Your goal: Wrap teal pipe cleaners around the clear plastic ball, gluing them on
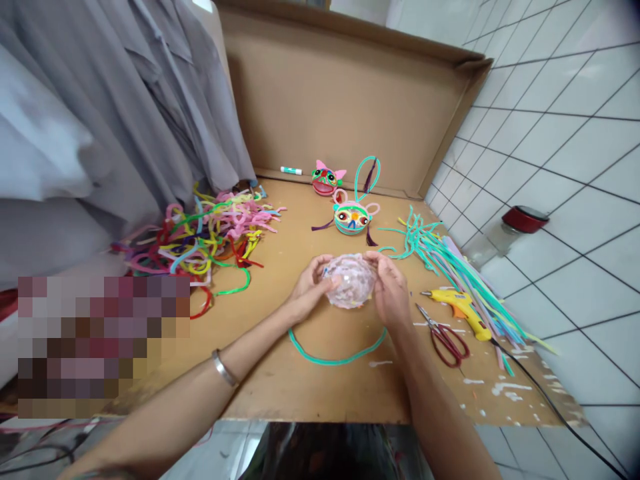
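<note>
Apparently early on, the left hand (309,288) and right hand (393,283) hold a pale-pink translucent ball (353,293), visibly faceless, unlike the finished-looking round turquoise-and-pink fuzzy-stem head (351,220) behind.

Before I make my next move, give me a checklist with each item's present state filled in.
1. Pale ball steadied on both sides: ok, between left hand and right hand.
2. Scissors away from fingers: ok, lying on the table to the right of the right hand.
3. Yellow glue gun set down: ok, beside the scissors.
4. Glue gun hot: cannot tell.
5. Table between the forearms free of loose pieces: not ok, a turquoise strip curves across it.
</note>
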`<action>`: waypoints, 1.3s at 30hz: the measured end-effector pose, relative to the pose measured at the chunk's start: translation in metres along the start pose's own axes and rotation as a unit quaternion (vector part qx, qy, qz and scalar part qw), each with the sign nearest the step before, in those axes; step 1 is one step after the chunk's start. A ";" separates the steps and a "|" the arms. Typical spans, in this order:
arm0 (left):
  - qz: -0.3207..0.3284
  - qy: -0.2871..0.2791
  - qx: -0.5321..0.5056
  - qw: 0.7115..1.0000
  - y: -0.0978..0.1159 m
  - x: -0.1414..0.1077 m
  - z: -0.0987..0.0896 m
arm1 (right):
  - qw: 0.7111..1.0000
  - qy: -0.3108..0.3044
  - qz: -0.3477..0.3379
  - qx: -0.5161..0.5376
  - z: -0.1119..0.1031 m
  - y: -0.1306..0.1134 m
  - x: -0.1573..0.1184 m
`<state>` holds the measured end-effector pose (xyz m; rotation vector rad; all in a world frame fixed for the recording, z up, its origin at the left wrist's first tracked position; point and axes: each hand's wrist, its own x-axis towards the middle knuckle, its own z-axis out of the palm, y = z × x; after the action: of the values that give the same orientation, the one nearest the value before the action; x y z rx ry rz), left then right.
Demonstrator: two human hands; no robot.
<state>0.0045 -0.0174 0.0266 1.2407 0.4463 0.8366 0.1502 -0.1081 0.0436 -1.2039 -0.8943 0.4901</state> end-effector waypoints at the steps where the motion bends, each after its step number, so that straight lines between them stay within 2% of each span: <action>1: -0.023 0.008 -0.046 0.999 0.001 0.001 0.001 | 1.000 0.000 -0.006 0.006 0.000 0.000 0.000; 5: -0.160 -0.014 -0.201 0.966 0.010 0.005 0.001 | 0.993 -0.042 -0.082 -0.081 -0.001 -0.005 -0.006; 9: -0.257 0.000 -0.258 0.931 0.017 0.010 -0.008 | 0.952 -0.135 -0.150 -0.232 -0.001 -0.008 -0.010; 12: -0.315 -0.024 -0.251 0.915 0.019 0.014 -0.015 | 0.919 -0.170 -0.192 -0.299 0.000 -0.005 -0.009; 14: -0.336 -0.051 -0.226 0.913 0.019 0.015 -0.018 | 0.908 -0.179 -0.203 -0.318 0.000 -0.003 -0.007; 19: -0.346 -0.117 -0.099 0.926 0.016 0.014 -0.019 | 0.913 -0.226 -0.166 -0.296 -0.002 -0.006 -0.006; 22: -0.333 -0.130 -0.026 0.934 0.011 0.013 -0.017 | 0.926 -0.246 -0.133 -0.255 -0.002 -0.011 -0.008; 24: -0.317 -0.142 -0.003 0.938 0.007 0.013 -0.018 | 0.942 -0.220 -0.109 -0.230 0.000 -0.012 -0.009; 26: -0.275 -0.129 0.014 0.953 0.001 0.013 -0.020 | 0.963 -0.178 -0.069 -0.192 0.001 -0.013 -0.008; 30: -0.086 -0.028 0.053 0.995 -0.003 0.011 -0.021 | 0.989 -0.109 -0.001 -0.096 0.000 -0.010 -0.005; 32: 0.009 -0.043 0.060 0.997 0.000 0.008 -0.019 | 0.992 -0.102 0.010 -0.074 -0.002 -0.008 -0.003; 34: 0.068 -0.090 0.080 0.990 0.005 0.004 -0.014 | 0.992 -0.105 0.021 -0.063 -0.003 -0.008 -0.002; 36: 0.086 -0.117 0.110 0.983 0.009 0.001 -0.009 | 0.991 -0.113 0.041 -0.055 -0.003 -0.008 -0.002; 39: 0.070 -0.107 0.127 0.984 0.012 -0.002 -0.004 | 0.987 -0.130 0.078 -0.048 -0.002 -0.009 -0.003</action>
<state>-0.0034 -0.0156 0.0368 1.5962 0.3002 0.7693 0.1490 -0.1139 0.0512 -1.3243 -1.0592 0.7510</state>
